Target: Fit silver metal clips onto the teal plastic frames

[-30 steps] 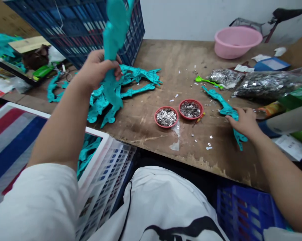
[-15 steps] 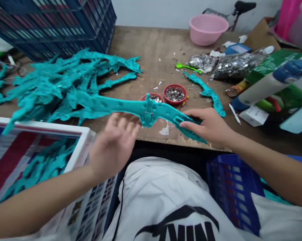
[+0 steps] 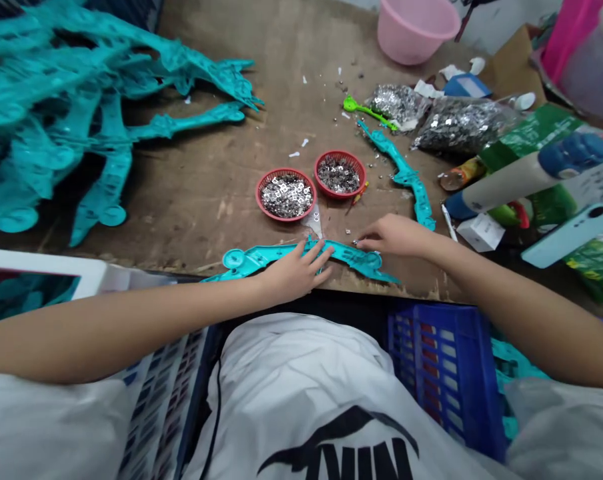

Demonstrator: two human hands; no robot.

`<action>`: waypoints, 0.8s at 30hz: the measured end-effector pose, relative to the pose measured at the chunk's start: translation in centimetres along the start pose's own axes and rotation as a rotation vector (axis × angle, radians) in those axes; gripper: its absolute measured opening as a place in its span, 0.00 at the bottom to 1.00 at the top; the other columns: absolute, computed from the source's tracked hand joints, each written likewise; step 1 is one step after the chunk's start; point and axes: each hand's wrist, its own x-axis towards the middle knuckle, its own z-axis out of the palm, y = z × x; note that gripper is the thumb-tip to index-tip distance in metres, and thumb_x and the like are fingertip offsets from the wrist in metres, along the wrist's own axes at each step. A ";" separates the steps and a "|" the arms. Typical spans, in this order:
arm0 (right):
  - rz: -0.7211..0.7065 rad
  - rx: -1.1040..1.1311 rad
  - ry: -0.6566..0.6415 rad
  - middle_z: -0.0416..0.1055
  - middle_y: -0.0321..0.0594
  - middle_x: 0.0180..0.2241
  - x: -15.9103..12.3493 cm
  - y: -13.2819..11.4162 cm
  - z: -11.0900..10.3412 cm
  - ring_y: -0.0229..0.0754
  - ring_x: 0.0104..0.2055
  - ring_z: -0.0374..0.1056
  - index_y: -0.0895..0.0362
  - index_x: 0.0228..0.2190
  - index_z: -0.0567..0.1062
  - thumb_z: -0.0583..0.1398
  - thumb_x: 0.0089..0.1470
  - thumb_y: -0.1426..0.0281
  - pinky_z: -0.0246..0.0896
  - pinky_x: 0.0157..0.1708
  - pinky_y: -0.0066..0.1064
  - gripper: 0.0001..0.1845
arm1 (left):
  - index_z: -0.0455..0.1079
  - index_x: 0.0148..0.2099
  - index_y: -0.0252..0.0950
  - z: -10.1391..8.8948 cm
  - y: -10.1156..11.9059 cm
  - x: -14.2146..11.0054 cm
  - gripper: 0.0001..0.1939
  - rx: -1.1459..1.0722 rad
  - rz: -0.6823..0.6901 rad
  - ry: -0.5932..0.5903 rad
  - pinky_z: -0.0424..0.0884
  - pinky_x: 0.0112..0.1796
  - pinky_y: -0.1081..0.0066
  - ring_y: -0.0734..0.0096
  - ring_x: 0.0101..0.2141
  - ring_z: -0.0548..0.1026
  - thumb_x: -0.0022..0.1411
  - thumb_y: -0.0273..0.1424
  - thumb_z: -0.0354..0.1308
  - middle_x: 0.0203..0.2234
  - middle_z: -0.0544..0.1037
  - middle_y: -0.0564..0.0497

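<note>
Head view: left hand (image 3: 294, 272) now pins teal strip (image 3: 251, 259).

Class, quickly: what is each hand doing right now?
Left hand: open, fingers spread on the teal moulded plastic piece.
Right hand: fingers curled just above it; cannot tell if it pinches anything.

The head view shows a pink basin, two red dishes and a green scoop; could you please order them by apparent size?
1. Pink plastic basin
2. Two red mesh dishes, too alike to rank
3. Green plastic scoop
</note>
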 end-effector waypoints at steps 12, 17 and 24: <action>0.012 -0.018 0.304 0.94 0.52 0.56 15.7 2.5 -2.5 0.65 0.62 0.87 0.54 0.58 0.97 0.68 0.73 0.61 0.82 0.72 0.60 0.22 | 0.72 0.94 0.43 1.0 -4.2 -1.0 0.45 -0.264 -0.140 -0.033 0.80 0.77 0.33 0.28 0.91 0.66 0.82 0.39 0.75 0.92 0.62 0.30; 0.021 -0.070 0.255 0.92 0.54 0.59 15.6 2.7 -2.5 0.64 0.63 0.87 0.53 0.58 0.96 0.65 0.76 0.63 0.81 0.73 0.61 0.21 | 0.79 0.87 0.36 -0.2 -5.0 -0.3 0.41 -0.272 -0.088 0.035 0.86 0.71 0.38 0.24 0.86 0.75 0.78 0.38 0.80 0.88 0.72 0.26; 0.175 -0.020 0.424 0.93 0.56 0.59 11.3 0.8 -5.0 0.70 0.63 0.87 0.53 0.66 0.92 0.65 0.75 0.54 0.86 0.69 0.67 0.29 | 0.88 0.57 0.36 -4.6 -11.1 0.1 0.15 -0.133 -0.116 0.135 0.92 0.52 0.48 0.38 0.58 0.92 0.84 0.19 0.59 0.50 0.92 0.37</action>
